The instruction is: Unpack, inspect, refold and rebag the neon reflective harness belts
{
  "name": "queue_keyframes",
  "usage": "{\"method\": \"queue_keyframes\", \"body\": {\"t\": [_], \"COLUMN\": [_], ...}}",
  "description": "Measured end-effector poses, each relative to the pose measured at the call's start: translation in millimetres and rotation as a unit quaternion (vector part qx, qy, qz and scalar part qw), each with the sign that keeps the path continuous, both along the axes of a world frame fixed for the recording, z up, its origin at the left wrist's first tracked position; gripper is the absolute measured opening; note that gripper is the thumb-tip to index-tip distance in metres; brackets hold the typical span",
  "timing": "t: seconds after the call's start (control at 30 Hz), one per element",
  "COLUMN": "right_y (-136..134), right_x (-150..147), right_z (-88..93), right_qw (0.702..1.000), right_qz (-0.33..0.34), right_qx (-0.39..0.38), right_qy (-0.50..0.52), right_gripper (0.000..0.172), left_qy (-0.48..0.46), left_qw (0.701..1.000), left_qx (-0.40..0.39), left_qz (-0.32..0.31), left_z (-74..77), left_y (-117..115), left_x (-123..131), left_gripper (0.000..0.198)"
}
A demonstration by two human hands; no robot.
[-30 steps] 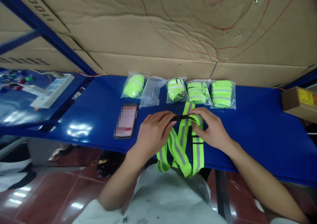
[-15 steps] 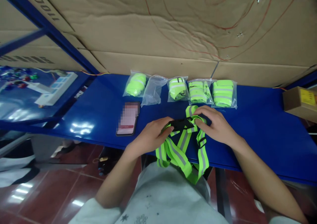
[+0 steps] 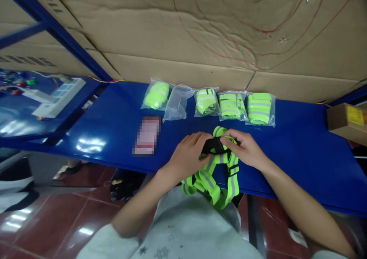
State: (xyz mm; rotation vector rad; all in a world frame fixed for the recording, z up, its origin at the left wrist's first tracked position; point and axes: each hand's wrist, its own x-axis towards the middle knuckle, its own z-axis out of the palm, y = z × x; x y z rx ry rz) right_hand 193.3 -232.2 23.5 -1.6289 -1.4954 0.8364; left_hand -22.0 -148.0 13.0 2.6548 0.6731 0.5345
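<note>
A neon-yellow reflective strap harness (image 3: 218, 178) with grey stripes hangs over the front edge of the blue table (image 3: 301, 156). My left hand (image 3: 187, 156) and my right hand (image 3: 243, 149) meet at its top, both closed on the black plastic buckle (image 3: 213, 145) and the straps joined to it. The lower loops of the harness dangle towards my lap.
Several clear bags (image 3: 259, 108) with folded neon straps line the back of the table, one bag (image 3: 177, 102) looking empty. A phone (image 3: 146, 135) lies left of my hands. A cardboard box (image 3: 346, 122) sits far right, a white power strip (image 3: 56, 97) on the left shelf. Cardboard sheets back the table.
My hands have drawn closer together around the buckle, and the harness has bunched up shorter below them.
</note>
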Motion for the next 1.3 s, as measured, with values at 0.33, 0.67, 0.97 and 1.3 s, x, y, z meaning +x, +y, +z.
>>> {"method": "queue_keyframes", "body": {"t": [0.33, 0.67, 0.97, 1.3], "right_y": [-3, -1, -6, -26], "right_x": [-5, -9, 19, 73], "right_z": [-1.7, -7.6, 7.6, 23.9], "right_qw": [0.999, 0.995, 0.99, 0.979], "right_qz": [0.01, 0.014, -0.107, -0.151], "right_qx": [0.02, 0.043, 0.07, 0.13], "right_qy": [-0.048, -0.094, -0.061, -0.029], "right_gripper": [0.032, 0.028, 0.032, 0.023], "left_qy": [-0.029, 0.044, -0.097, -0.342], "left_qw": [0.998, 0.995, 0.963, 0.886], "left_qx": [-0.053, 0.086, -0.251, -0.139], "left_qz": [0.005, 0.018, 0.036, 0.282], "left_z": [-1.2, -4.4, 2.0, 61.0], "left_y": [1, -5, 27, 26], "left_x": [0, 6, -38, -96], "left_gripper": [0.036, 0.014, 0.045, 0.019]}}
